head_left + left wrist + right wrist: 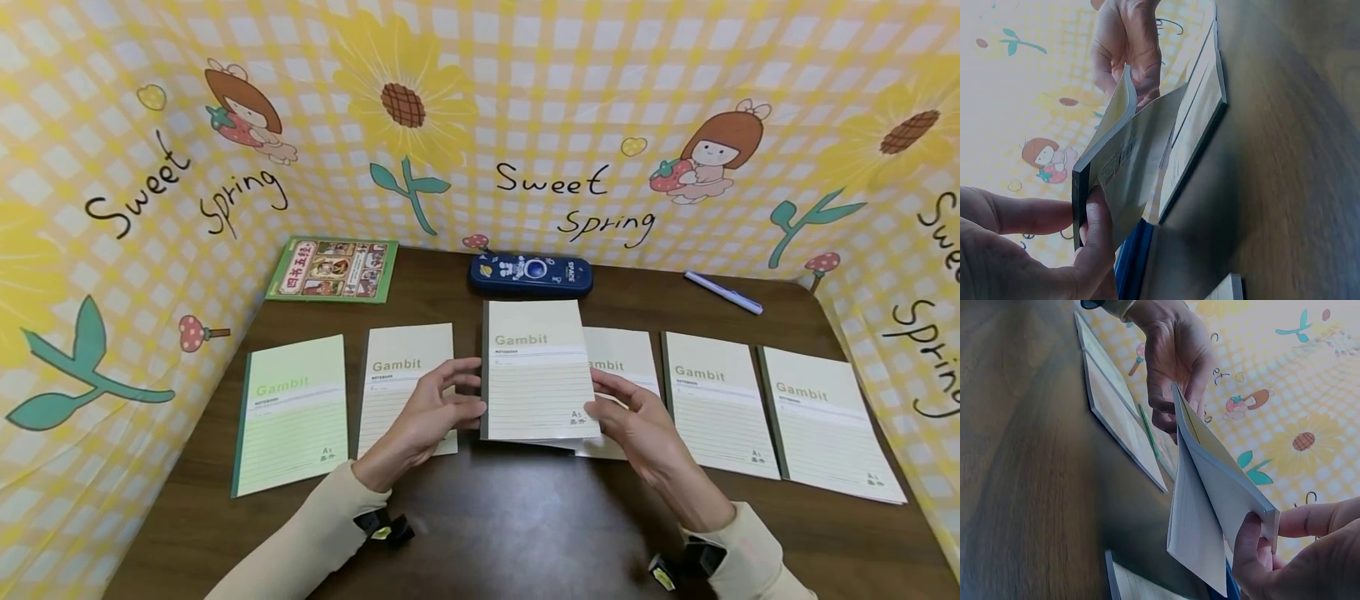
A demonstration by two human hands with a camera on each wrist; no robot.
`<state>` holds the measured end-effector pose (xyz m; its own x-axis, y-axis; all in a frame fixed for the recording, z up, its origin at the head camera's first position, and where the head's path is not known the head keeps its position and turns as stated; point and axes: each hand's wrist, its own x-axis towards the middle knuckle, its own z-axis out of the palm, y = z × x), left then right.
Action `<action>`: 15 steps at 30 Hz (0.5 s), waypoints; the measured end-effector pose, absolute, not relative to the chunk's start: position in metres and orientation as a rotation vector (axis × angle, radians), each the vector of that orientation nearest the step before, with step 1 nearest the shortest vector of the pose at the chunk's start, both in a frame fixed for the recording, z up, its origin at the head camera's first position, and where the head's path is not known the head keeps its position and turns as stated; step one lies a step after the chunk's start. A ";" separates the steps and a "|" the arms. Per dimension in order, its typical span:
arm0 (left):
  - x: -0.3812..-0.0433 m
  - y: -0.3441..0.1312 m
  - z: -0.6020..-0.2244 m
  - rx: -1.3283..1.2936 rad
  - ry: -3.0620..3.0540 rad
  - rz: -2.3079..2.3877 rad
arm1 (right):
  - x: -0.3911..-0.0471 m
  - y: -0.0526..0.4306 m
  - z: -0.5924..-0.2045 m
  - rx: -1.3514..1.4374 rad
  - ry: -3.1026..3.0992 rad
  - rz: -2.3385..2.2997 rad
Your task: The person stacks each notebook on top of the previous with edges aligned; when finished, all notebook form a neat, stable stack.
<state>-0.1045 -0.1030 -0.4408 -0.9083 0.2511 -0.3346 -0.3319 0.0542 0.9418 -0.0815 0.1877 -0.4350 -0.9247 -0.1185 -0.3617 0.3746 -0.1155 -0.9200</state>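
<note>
A cream Gambit notebook (536,387) with a dark spine is held up above the table between both hands, its front cover facing up. My left hand (427,412) grips the spine side, thumb and fingers on opposite faces, as the left wrist view shows. On the opposite edge, my right hand (637,425) pinches the notebook near its lower corner. In the right wrist view a lower leaf or cover (1197,519) hangs apart from the rest of the held notebook. Behind it, another cream notebook (626,354) lies partly hidden on the table.
A green notebook (296,417) and a cream notebook (397,354) lie left; two more cream ones, an inner notebook (720,408) and an outer notebook (828,425), lie right. Along the back are a green-bordered book (330,271), a blue pencil case (528,275) and a pen (722,292).
</note>
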 end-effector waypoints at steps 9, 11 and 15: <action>-0.110 -0.080 -0.447 -0.042 1.858 1.936 | -0.077 0.208 -0.433 0.291 1.904 -2.095; -0.111 -0.073 -0.449 -0.042 1.851 1.942 | -0.076 0.213 -0.433 0.288 1.921 -2.090; -0.112 -0.061 -0.452 -0.005 1.883 1.945 | -0.075 0.223 -0.436 0.298 1.965 -2.073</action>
<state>-0.1115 -0.0606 -0.4517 -0.9069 0.3005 -0.2954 -0.3050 0.0156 0.9522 -0.0750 0.2226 -0.4356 -0.9426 -0.0527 -0.3297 0.3320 -0.0441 -0.9422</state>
